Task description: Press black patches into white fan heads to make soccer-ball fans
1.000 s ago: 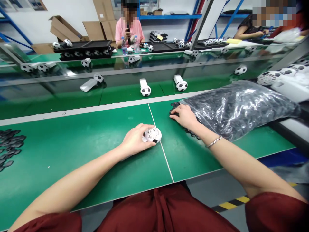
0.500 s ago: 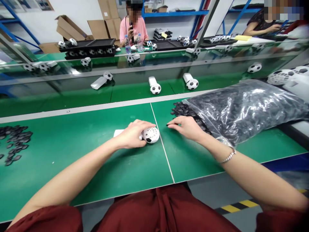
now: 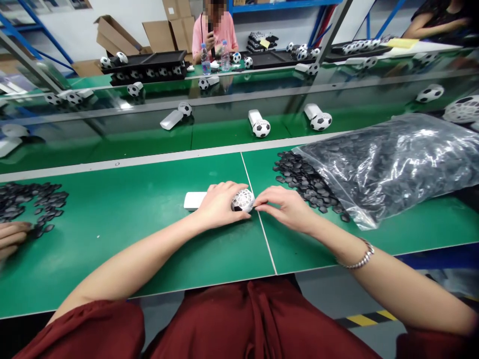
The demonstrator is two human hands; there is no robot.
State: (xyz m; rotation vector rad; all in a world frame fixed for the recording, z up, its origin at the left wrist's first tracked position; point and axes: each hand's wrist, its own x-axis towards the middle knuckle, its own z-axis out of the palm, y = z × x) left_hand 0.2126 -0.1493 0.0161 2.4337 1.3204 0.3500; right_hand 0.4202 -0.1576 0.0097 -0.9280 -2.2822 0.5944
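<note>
My left hand (image 3: pixel 219 204) is wrapped round a white ball-shaped fan head (image 3: pixel 243 199) with a lattice face, resting on the green bench (image 3: pixel 130 214). The fan's white handle (image 3: pixel 194 200) sticks out to the left of my fingers. Fingertips of my right hand (image 3: pixel 286 207) are pinched together right against the ball's right side; what they hold is too small to make out. A pile of small black pieces (image 3: pixel 303 179) spills from a clear plastic bag (image 3: pixel 392 159) just right of my right hand.
Another heap of black pieces (image 3: pixel 30 202) lies at the far left, with another person's hand (image 3: pixel 11 239) beside it. Finished football-patterned fans (image 3: pixel 258 124) lie on the conveyor behind. A person in pink (image 3: pixel 215 32) sits across, near black trays (image 3: pixel 145 67).
My right hand left the black pieces by the bag and came left to the ball's side. The left hand kept its grip on the fan. Another person's hand appeared at the left edge.
</note>
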